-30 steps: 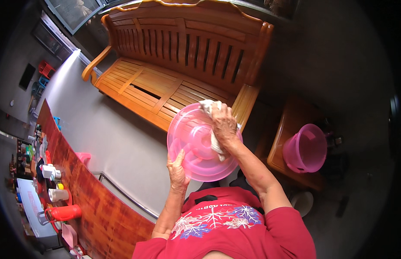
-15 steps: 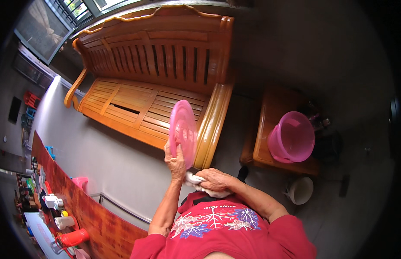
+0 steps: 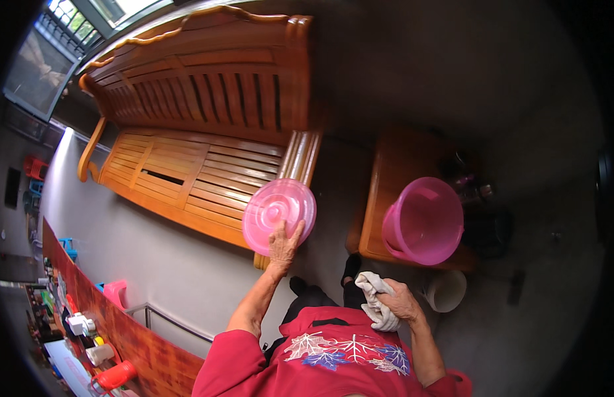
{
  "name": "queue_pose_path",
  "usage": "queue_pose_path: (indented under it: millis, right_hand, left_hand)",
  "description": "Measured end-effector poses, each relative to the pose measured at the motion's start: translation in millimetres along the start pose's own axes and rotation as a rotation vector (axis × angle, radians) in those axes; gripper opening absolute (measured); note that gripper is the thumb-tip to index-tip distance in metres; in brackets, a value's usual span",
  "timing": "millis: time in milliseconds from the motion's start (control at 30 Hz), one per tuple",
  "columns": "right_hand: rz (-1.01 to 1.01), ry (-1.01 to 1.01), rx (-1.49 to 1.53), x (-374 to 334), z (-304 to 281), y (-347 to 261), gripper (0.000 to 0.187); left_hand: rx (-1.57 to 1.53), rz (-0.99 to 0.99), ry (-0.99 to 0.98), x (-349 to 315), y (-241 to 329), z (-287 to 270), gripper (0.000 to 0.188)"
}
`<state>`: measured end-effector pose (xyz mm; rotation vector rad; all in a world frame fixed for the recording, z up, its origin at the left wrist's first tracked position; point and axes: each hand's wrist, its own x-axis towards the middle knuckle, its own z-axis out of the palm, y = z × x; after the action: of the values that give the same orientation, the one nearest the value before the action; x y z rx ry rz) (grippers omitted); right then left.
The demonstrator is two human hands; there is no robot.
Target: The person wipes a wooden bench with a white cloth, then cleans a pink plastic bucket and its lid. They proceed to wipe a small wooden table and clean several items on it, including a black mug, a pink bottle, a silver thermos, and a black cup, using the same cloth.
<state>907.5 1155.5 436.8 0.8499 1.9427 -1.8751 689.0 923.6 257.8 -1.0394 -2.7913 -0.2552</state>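
A round, see-through pink lid (image 3: 264, 215) is held up in front of me, its broad face turned toward me. My left hand (image 3: 282, 251) grips it near the lower right edge, with some fingers lying across its face. Away to the right, my right hand (image 3: 403, 303) is closed around a crumpled white cloth (image 3: 373, 301), which hangs in front of my shirt. The two hands are well apart. Beyond the right hand, a pink bucket (image 3: 431, 225) with its mouth uncovered sits on a wooden side table (image 3: 375, 218).
A slatted wooden bench (image 3: 208, 159) stands beyond the lid. Below the side table is a whitish bucket (image 3: 447, 292). Dark items crowd behind the pink bucket. At left is a reddish table (image 3: 145, 334) bearing a red jug (image 3: 115, 376) and clutter, with a pink stool (image 3: 115, 293) nearby.
The lid has turned from nearly edge-on to face me. My right hand has moved away to the right with the cloth, which was close to the left hand. The view has shifted rightward.
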Motion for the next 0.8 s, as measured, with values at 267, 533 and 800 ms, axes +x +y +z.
queue_pose_path:
  millis: [267,533,800]
  right_hand:
    - [-0.099,0.328,0.048,3,-86,21,0.028]
    - [-0.364,0.746,-0.444,83,-83,14,0.053]
    - [-0.29,0.668,-1.013,109,-56,29,0.071]
  left_hand:
    - [0.038,-0.041,-0.116,-7,12,42,0.066]
    - [0.052,-0.101,-0.28,-7,25,46,0.074]
    - [0.022,-0.185,-0.316,-5,32,34,0.087]
